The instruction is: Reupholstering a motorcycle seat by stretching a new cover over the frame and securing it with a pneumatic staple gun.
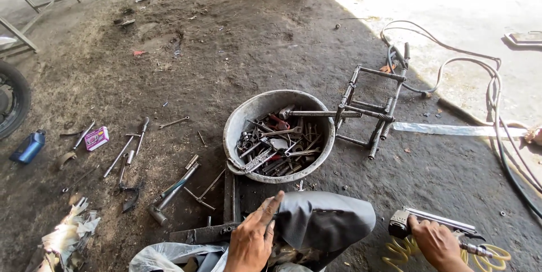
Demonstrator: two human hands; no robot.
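My left hand (252, 239) lies flat with fingers together on a dark grey seat cover (324, 221) at the bottom middle. My right hand (437, 244) grips an air stapler gun (432, 222) low at the right, with a coiled yellow hose (488, 254) trailing from it. Just beyond the seat stands a round grey metal basin (236, 122) filled with several spanners and other hand tools.
A small welded metal frame (375, 111) leans on the basin's right. Black hoses (497, 97) snake along the right. Loose tools (169, 190) lie on the dirt floor to the left, near a blue bottle (28, 148) and pink box (96, 137). Tyres show at the edges.
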